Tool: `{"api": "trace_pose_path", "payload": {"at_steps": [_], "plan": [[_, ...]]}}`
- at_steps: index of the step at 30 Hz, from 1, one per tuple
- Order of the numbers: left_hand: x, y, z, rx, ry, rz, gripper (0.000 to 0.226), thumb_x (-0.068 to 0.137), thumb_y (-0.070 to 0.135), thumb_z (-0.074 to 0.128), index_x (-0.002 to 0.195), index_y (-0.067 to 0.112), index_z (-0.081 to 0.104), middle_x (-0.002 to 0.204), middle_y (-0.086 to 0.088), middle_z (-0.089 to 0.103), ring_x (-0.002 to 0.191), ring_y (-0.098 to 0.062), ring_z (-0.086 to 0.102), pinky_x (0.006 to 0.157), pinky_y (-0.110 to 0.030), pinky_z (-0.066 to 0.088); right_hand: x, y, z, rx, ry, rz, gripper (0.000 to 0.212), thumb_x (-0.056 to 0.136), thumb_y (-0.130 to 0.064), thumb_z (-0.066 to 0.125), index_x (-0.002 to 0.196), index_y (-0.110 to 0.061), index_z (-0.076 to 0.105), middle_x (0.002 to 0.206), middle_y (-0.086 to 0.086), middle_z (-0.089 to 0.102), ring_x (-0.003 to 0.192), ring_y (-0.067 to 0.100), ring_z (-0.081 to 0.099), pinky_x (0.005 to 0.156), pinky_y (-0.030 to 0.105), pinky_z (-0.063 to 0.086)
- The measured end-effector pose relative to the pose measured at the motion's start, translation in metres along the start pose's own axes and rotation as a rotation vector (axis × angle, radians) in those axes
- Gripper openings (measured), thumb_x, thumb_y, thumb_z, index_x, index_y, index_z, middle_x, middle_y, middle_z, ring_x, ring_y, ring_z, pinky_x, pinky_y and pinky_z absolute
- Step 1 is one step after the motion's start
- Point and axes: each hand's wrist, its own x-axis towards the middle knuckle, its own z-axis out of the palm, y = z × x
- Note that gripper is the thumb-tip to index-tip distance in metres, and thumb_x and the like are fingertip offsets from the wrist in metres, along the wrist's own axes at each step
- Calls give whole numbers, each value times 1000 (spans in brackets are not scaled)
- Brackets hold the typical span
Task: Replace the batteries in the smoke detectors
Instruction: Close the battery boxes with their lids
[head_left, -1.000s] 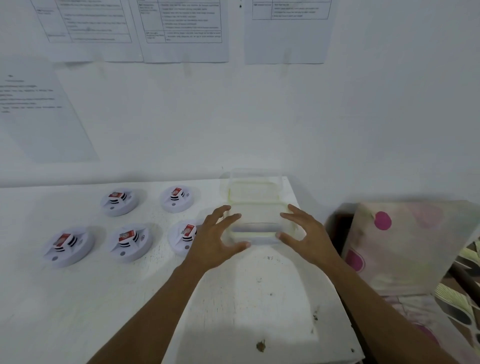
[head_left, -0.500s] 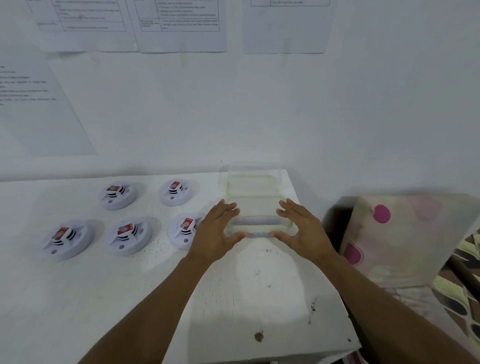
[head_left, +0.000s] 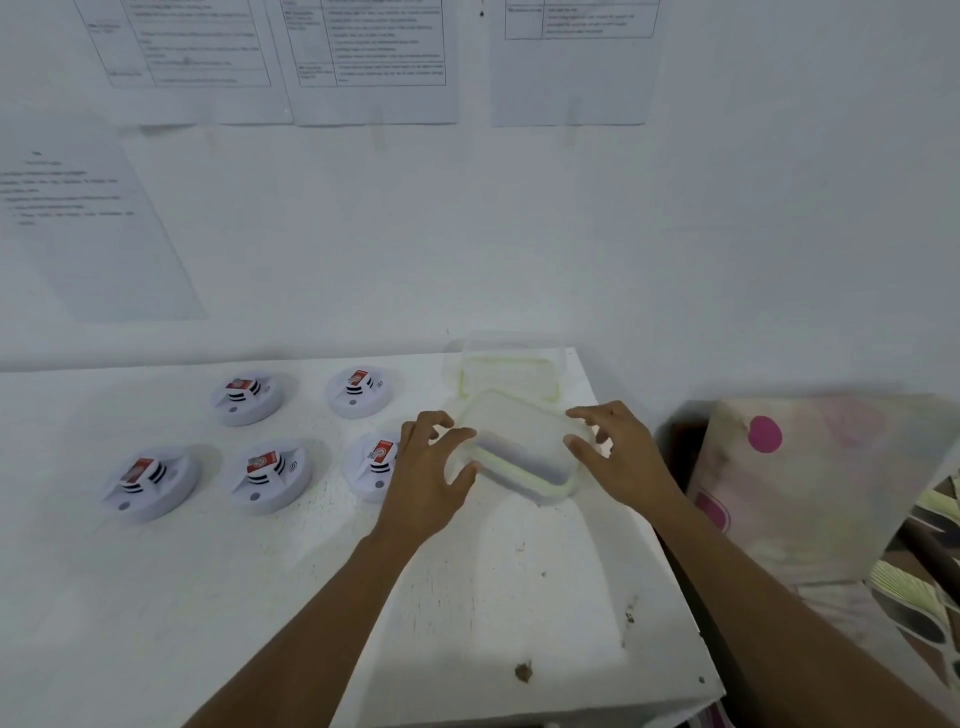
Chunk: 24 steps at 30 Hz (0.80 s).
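Several white round smoke detectors with red-labelled batteries on top sit on the white table (head_left: 260, 597); the nearest ones are at the left (head_left: 148, 480), the middle (head_left: 270, 475) and beside my wrist (head_left: 374, 465). A clear plastic container with a pale green rim (head_left: 519, 447) lies askew near the table's right edge. My left hand (head_left: 426, 483) grips its left end, thumb at the rim and fingers over the top. My right hand (head_left: 623, 462) holds its right end with thumb and fingertips. What is inside the container is too blurred to tell.
A second clear container (head_left: 506, 371) stands behind the first, against the wall. Printed sheets (head_left: 374, 57) hang on the wall. Two more detectors (head_left: 247, 397) (head_left: 358, 389) sit in the back row. A patterned cushion (head_left: 810, 483) leans beyond the table's right edge.
Both hands have closed in on the near container. It has turned and tilted, with its near right corner swung toward me.
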Motion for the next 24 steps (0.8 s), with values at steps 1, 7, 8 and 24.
{"api": "trace_pose_path", "payload": {"at_steps": [1, 7, 8, 24], "plan": [[-3, 3, 1, -18, 14, -9, 35, 82, 26, 75, 116, 23, 67, 125, 0, 53, 106, -12, 45, 92, -35, 48, -5, 0, 2, -10, 7, 19, 30, 90, -34, 66, 117, -23, 67, 105, -6, 53, 85, 2, 54, 77, 14, 41], [-24, 25, 2, -173, -82, -82, 63, 78, 65, 63, 130, 29, 58, 153, 7, 34, 137, -3, 31, 105, -4, 18, -34, -11, 12, 166, 9, 57, 25, 89, -28, 69, 111, -18, 73, 126, -6, 59, 112, 5, 57, 90, 25, 50], [-25, 27, 1, -193, -138, -111, 72, 76, 68, 64, 136, 30, 53, 158, 10, 24, 141, -2, 25, 107, -10, 19, -39, -14, 11, 173, 15, 46, 23, 88, -28, 69, 109, -21, 74, 122, -7, 61, 107, 3, 59, 87, 23, 51], [-15, 20, -17, -147, -477, -64, 100, 68, 61, 77, 151, 33, 28, 162, 16, 3, 142, 7, 8, 112, -19, 18, -48, -25, -2, -14, -268, -123, 48, 67, -57, 80, 103, -35, 57, 147, -30, 36, 138, -15, 21, 107, 16, 24]]}}
